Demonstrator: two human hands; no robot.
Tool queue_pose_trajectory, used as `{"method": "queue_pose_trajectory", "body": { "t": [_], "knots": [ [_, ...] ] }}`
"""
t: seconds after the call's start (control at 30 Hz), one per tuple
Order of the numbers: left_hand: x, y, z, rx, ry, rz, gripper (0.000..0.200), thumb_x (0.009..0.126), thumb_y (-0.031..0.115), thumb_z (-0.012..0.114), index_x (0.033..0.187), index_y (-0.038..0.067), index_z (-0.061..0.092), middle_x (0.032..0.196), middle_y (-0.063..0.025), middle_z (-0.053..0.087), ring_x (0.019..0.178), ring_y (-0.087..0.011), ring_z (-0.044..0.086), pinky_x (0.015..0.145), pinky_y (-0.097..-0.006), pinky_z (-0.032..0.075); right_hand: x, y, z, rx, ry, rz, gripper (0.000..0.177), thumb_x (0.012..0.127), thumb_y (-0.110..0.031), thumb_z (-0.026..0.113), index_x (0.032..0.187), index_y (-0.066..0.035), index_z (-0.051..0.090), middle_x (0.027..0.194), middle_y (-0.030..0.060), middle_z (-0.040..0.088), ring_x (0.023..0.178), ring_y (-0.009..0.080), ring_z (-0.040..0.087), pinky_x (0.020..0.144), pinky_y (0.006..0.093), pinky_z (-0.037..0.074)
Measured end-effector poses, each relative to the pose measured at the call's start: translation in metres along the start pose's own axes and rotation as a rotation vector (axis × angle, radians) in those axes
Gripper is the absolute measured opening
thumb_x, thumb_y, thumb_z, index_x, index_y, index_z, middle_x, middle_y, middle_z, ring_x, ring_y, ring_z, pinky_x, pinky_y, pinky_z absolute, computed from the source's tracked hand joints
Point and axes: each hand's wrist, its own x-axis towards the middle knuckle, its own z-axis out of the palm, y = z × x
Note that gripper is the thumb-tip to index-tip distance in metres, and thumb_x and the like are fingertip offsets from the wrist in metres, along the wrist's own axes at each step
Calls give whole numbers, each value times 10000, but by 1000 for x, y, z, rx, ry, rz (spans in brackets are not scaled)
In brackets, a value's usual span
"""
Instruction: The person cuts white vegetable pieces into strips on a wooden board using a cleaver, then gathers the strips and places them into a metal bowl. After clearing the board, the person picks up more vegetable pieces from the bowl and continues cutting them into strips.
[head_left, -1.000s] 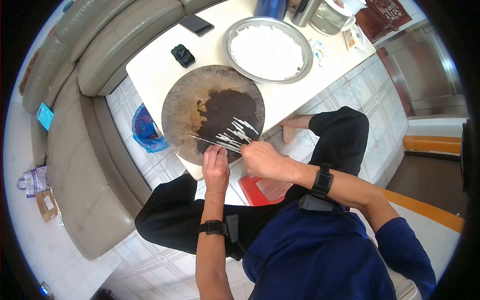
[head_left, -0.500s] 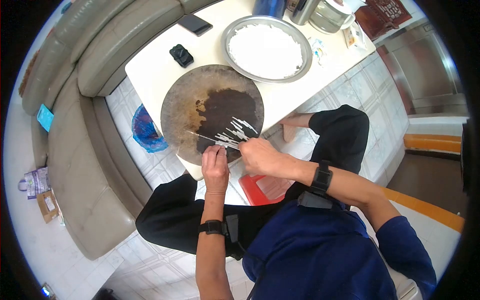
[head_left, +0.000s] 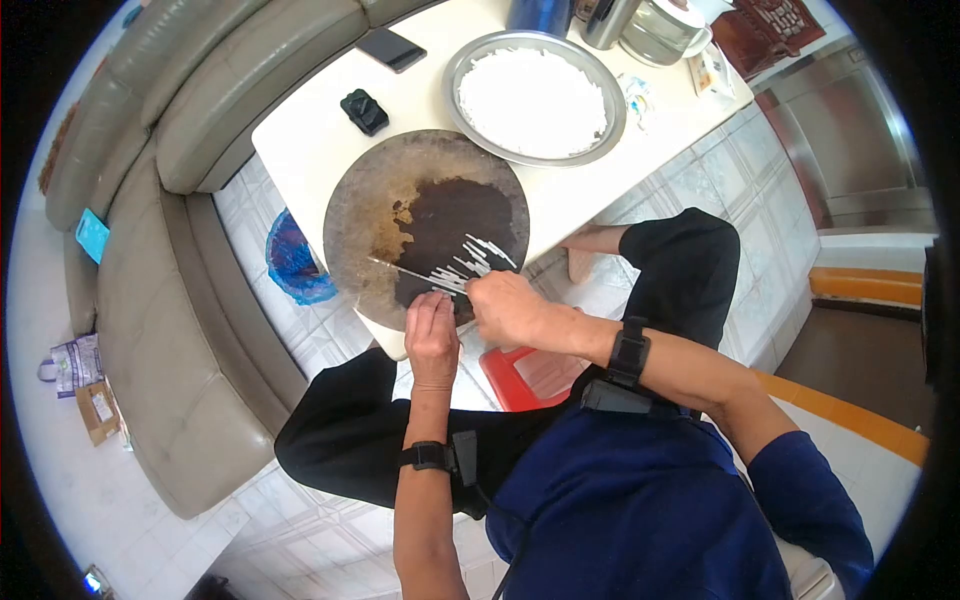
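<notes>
Right hand [head_left: 510, 310] is closed around the handle of a knife [head_left: 415, 274], a full grip with no gap showing. The thin blade runs out to the left and slightly away from the person, lying low across the round cutting board [head_left: 375, 205]. White strips [head_left: 478, 258] sit in a loose bunch on the dark wet patch of the board, just beyond the right hand, long axes roughly crossing the blade line. Left hand [head_left: 432, 335] is at the near board edge, just beside the right hand, fingers bent down with tips at the near strip ends next to the blade, wrapped around nothing. Metal basin [head_left: 452, 70] of white pieces stands farther back on the tabletop [head_left: 300, 150]
</notes>
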Motion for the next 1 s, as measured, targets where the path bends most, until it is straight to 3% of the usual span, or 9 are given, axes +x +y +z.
{"method": "queue_pose_trajectory", "body": {
  "t": [0.1, 0.43, 0.63, 0.83, 0.9, 0.93, 0.97, 1.0],
  "knots": [
    [0, -1, 0, -13, 1, 3, 147, 716, -79, 623, 860, -52, 615, 898, -154, 590, 861, -323, 580, 747, -385, 488, -5, 5, -9, 5, -100, 72, 132, 605, -34, 602, 690, 64, 629, 707, 266, 599, 752, 393, 618, 668, 436, 503],
    [0, -2, -1, -19, -11, 8, 156, 708, -81, 622, 861, -50, 615, 896, -148, 593, 861, -317, 582, 743, -379, 489, -5, 15, -30, 22, -258, 10, 116, 618, -26, 586, 679, 63, 627, 707, 271, 594, 751, 399, 614, 672, 437, 498],
    [3, 1, -2, -21, -15, -9, 144, 712, -70, 623, 855, -49, 616, 894, -147, 596, 860, -318, 579, 756, -384, 484, 4, 8, -11, 46, -186, 45, 123, 625, -46, 595, 691, 48, 637, 707, 259, 598, 762, 391, 614, 680, 442, 491],
    [13, -1, -9, 3, -40, -106, 120, 770, -9, 612, 889, -20, 626, 906, -147, 605, 862, -301, 583, 772, -357, 477, 11, 21, 3, 157, 53, 26, 124, 662, -74, 586, 653, 48, 608, 689, 263, 585, 723, 406, 599, 663, 450, 481],
    [20, -8, -14, -110, 169, -446, 112, 802, 24, 601, 900, -19, 633, 913, -122, 625, 851, -289, 596, 782, -340, 474, 7, 25, -13, 346, 147, 200, 153, 668, -79, 572, 640, 72, 579, 686, 281, 565, 722, 424, 583, 658, 445, 474],
    [20, -18, -15, -202, 200, -529, 117, 854, 68, 588, 928, -9, 635, 933, -101, 643, 850, -199, 606, 774, -312, 482, 8, 33, -13, 395, 188, 169, 166, 702, -75, 568, 608, 62, 561, 598, 229, 572, 556, 360, 586, 528, 404, 473],
    [20, -22, -13, -203, 205, -523, 117, 854, 68, 588, 928, -9, 635, 933, -101, 643, 850, -199, 606, 774, -312, 482, 6, 37, -18, 392, 194, 164, 166, 702, -75, 568, 608, 62, 561, 598, 229, 572, 556, 360, 586, 528, 404, 473],
    [25, -24, -14, -488, 280, -743, 113, 859, 70, 590, 926, -7, 637, 929, -100, 643, 856, -201, 606, 781, -318, 489, 4, 35, -27, 695, 75, 265, 182, 721, -78, 573, 585, 41, 552, 556, 174, 556, 482, 283, 549, 460, 365, 446]
  ]
}}
